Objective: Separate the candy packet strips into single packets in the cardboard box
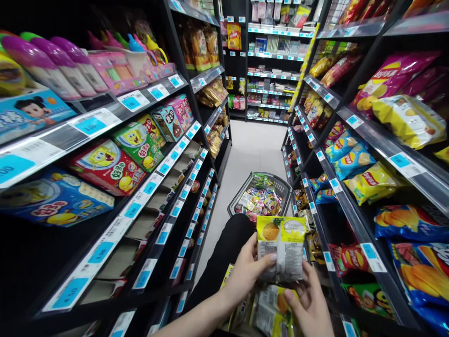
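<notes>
A yellow-and-clear snack packet (281, 248) with a pineapple picture is held upright in front of me. My left hand (245, 274) grips its left side, thumb across the front. My right hand (310, 304) holds its lower right side from below. Under my hands lie more packets (270, 313) of the same kind. Beyond them, on the floor, stands a grey shopping basket (236, 199) filled with several small colourful packets.
I am in a narrow shop aisle. Black shelves (147, 187) on the left carry boxed sweets and toys. Shelves (354, 220) on the right carry chip bags. My dark trouser leg (224, 248) stretches toward the basket. White floor (250, 150) runs to far shelves.
</notes>
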`<state>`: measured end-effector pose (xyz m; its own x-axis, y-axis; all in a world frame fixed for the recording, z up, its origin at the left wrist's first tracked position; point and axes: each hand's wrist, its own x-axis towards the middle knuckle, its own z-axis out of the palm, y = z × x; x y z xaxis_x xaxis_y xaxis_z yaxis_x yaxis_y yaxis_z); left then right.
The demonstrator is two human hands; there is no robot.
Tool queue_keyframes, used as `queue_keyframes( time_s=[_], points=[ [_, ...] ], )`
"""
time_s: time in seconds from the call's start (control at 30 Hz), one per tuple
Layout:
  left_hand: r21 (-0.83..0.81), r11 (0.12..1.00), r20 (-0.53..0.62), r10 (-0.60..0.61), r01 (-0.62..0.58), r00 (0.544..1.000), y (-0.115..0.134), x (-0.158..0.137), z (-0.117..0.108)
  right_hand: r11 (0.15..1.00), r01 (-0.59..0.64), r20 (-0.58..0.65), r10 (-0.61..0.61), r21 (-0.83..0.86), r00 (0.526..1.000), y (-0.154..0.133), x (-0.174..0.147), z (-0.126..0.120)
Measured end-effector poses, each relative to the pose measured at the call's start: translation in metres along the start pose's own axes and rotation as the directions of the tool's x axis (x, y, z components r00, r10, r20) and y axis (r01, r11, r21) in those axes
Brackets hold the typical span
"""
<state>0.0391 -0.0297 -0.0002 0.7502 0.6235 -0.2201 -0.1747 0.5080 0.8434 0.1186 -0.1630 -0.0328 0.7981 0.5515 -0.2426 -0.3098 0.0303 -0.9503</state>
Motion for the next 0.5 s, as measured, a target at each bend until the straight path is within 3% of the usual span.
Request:
queue_keyframes(
  time_s=[0.1, 0.2, 0.33, 0.43, 0.5],
  points=[
    [-0.061, 0.998, 0.013, -0.031, 0.032, 0.999, -0.002, -0.001, -0.006, 0.998, 0.041, -0.061, -0.038, 0.047, 0.997, -0.001, 0.001, 0.012],
    [0.023, 0.994, 0.174, -0.105, 0.103, 0.979, 0.006, 0.001, -0.027, 0.995, 0.094, -0.093, -0.091, 0.028, 0.991, -0.013, 0.009, 0.002],
    [0.052, 0.986, 0.318, -0.169, 0.161, 0.933, 0.032, 0.0, -0.053, 0.993, 0.119, -0.034, -0.119, -0.006, 0.992, -0.024, 0.013, -0.014],
    [0.219, 0.95, 0.371, -0.29, 0.22, 0.882, 0.042, -0.006, -0.053, 0.989, 0.121, -0.065, -0.127, -0.082, 0.99, -0.024, 0.012, -0.016],
    [0.319, 0.927, 0.324, -0.303, 0.198, 0.896, 0.04, -0.011, -0.046, 0.983, 0.125, -0.114, -0.14, -0.132, 0.984, -0.02, 0.01, -0.018]
  ],
)
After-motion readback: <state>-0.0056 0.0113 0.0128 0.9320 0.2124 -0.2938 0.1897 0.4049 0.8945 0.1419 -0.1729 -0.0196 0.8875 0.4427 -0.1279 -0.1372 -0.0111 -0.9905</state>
